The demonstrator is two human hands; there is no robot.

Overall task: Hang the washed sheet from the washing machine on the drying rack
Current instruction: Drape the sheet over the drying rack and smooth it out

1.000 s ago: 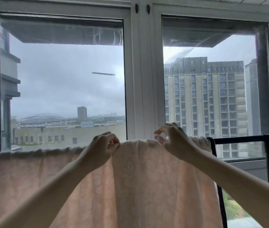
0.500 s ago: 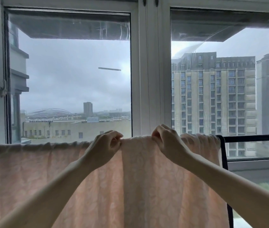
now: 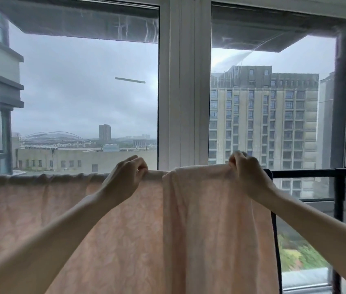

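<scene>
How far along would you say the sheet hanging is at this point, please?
Mostly done: the sheet already hangs over the rack bar, out of the washer. In hand: the left hand and right hand pinch its top edge, spreading it along the bar. Left: smoothing the bunched fold between the hands; bare bar shows at the right.

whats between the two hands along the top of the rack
In the head view, between the left hand and right hand lies only the draped top edge of the pale peach patterned sheet, with one vertical fold.
</scene>
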